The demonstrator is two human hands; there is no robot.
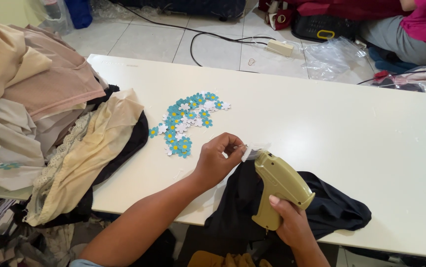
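My right hand grips the handle of an olive tagging gun held over a dark garment at the table's near edge. My left hand pinches a white strip of plastic fasteners at the top of the gun, near its tip. A heap of several small flower-shaped paper tags, teal with yellow centres and white, lies on the white table just beyond my left hand.
A pile of beige, cream and black clothes covers the table's left end and hangs over its edge. On the tiled floor beyond lie a power strip with cables, plastic bags, and a seated person at the far right.
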